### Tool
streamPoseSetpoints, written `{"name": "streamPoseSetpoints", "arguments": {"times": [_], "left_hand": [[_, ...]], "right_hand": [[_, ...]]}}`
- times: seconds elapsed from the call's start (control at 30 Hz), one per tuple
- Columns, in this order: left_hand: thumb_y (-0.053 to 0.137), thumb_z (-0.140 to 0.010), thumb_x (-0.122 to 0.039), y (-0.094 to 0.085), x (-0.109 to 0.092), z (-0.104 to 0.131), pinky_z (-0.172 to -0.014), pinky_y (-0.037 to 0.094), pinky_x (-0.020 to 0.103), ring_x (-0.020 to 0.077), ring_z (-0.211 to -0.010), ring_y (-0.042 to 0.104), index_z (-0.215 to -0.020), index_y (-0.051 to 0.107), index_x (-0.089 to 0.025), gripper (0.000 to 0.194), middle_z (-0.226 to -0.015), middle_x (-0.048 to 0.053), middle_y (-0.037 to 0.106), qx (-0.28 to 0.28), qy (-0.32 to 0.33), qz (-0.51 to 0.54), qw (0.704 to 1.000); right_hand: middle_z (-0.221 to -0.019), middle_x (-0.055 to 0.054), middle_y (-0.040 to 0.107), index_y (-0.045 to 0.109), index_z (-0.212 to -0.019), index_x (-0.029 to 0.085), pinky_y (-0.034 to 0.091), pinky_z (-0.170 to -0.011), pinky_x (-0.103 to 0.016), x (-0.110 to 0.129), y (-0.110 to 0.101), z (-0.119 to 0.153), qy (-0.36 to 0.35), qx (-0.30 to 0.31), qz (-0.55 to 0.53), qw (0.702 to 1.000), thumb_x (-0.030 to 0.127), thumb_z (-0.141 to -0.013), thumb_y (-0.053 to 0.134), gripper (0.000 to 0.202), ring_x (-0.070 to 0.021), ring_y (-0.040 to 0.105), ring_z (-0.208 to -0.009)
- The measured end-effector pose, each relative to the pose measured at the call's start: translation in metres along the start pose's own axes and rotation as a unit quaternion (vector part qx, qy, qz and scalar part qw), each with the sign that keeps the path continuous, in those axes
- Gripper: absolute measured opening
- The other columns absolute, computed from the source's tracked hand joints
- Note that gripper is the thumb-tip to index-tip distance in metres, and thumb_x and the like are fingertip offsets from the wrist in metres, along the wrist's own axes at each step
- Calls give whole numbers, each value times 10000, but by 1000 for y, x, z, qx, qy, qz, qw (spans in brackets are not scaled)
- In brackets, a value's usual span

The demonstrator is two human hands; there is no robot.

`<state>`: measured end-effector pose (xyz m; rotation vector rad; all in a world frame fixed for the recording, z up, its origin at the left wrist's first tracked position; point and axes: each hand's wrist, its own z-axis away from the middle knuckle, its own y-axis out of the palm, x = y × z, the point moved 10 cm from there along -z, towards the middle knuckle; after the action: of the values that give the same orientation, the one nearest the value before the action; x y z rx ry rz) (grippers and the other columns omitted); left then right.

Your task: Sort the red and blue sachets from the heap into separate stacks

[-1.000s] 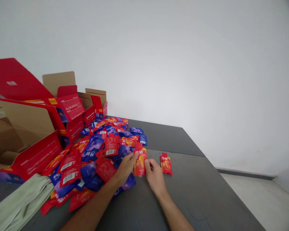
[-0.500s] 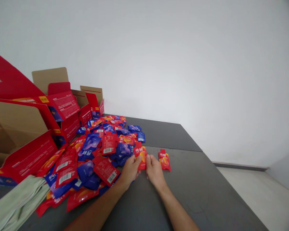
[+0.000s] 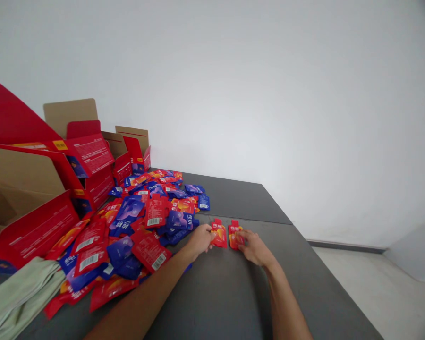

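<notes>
Two flat red pouches with orange fruit pictures lie side by side on the dark table, spouts pointing away from me. My left hand (image 3: 200, 239) pinches the left edge of the left red pouch (image 3: 220, 233) between thumb and fingers. On the other pouch, the right red pouch (image 3: 233, 230), my right hand (image 3: 253, 246) has its fingers curled over the right side, partly covering it. A narrow gap separates the pouches. Left of my hands spreads a heap of red pouches (image 3: 151, 250) and blue pouches (image 3: 128, 212), some showing barcodes.
Open red cardboard boxes (image 3: 38, 224) stand along the left, with further boxes (image 3: 139, 153) behind. A pale green cloth (image 3: 28, 293) lies at the front left. The dark table (image 3: 286, 283) ends at a right edge above a light floor; a white wall (image 3: 233, 94) rises behind.
The left pouch has been brought right and down beside the other one. My right hand has let go of it and moved right onto the second pouch. My left hand stays at the first.
</notes>
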<state>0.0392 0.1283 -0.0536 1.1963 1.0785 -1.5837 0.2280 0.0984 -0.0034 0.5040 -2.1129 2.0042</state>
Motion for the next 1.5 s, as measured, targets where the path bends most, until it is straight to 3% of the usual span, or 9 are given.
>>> {"name": "streamPoseSetpoints", "arguments": {"times": [0.1, 0.2, 0.4, 0.6, 0.8, 0.9, 1.07, 1.17, 1.5], "left_hand": [[612, -807, -271, -1, -1, -6, -436, 342, 193, 103, -426, 532, -984, 563, -150, 220, -598, -31, 593, -47, -3, -67, 997], [585, -828, -263, -5, -6, -5, -551, 429, 241, 155, -561, 624, -1011, 584, -151, 215, -724, 34, 667, -70, 22, -162, 984], [518, -847, -224, -17, -44, 21, -871, 442, 352, 253, -978, 619, -878, 650, -157, 151, -949, 128, 674, -125, 130, -378, 908], [457, -841, -97, -2, -88, 57, -1002, 421, 324, 187, -1137, 535, -1181, 620, -231, 401, -1215, 52, 617, -76, 319, -251, 911], [513, -904, -225, -27, -91, 61, -913, 461, 308, 179, -974, 590, -1035, 685, -219, 216, -1017, 33, 695, -102, 324, -207, 917], [489, -931, -267, -36, -96, 67, -899, 463, 294, 177, -971, 593, -1071, 666, -223, 230, -1035, 39, 686, -117, 323, -212, 915], [348, -988, -238, -3, -113, 87, -924, 427, 320, 195, -999, 550, -1119, 630, -207, 312, -1075, 67, 653, -10, 409, -349, 843], [355, -983, -213, 3, -115, 91, -887, 437, 330, 203, -972, 531, -1110, 613, -185, 289, -1053, 74, 634, -2, 425, -391, 816], [418, -958, -173, -4, -114, 87, -849, 431, 320, 196, -947, 507, -992, 598, -186, 184, -1008, 53, 604, -24, 433, -395, 810]], "right_hand": [[-1252, -82, 626, 668, -1174, 218, 354, -1021, -340, 10, 9, 2, -36, 35, -14, 999, 116, -663, 615, 524, -240, 557, -1149], [-1123, -59, 681, 709, -1046, 208, 395, -960, -306, 14, 7, -1, -42, 22, -22, 999, 90, -651, 603, 426, -227, 593, -1059], [-1126, -46, 700, 726, -1021, 234, 418, -949, -300, 39, -2, -1, -66, -13, -73, 995, 162, -816, 530, 293, -216, 616, -1057], [-1188, -85, 668, 651, -1198, 223, 425, -968, -325, 96, -26, 16, -182, -78, -145, 969, 227, -964, 356, 377, -199, 603, -1051], [-1148, -101, 647, 579, -1225, 212, 459, -954, -362, 107, -43, 23, -173, -178, -200, 948, 256, -947, 422, 322, -216, 584, -1053], [-1087, -89, 650, 603, -1105, 228, 469, -932, -356, 113, -50, 28, -202, -201, -215, 934, 262, -951, 435, 231, -208, 589, -1015], [-977, -58, 653, 608, -936, 238, 471, -891, -331, 119, -59, 34, -254, -207, -210, 921, 232, -970, 417, 195, -187, 587, -946], [-955, -58, 642, 592, -892, 237, 471, -869, -325, 117, -58, 33, -255, -201, -218, 920, 234, -976, 406, 204, -186, 582, -925], [-919, -51, 604, 547, -873, 237, 455, -818, -322, 122, -50, 33, -255, -188, -228, 921, 231, -980, 408, 176, -184, 552, -883]]}}
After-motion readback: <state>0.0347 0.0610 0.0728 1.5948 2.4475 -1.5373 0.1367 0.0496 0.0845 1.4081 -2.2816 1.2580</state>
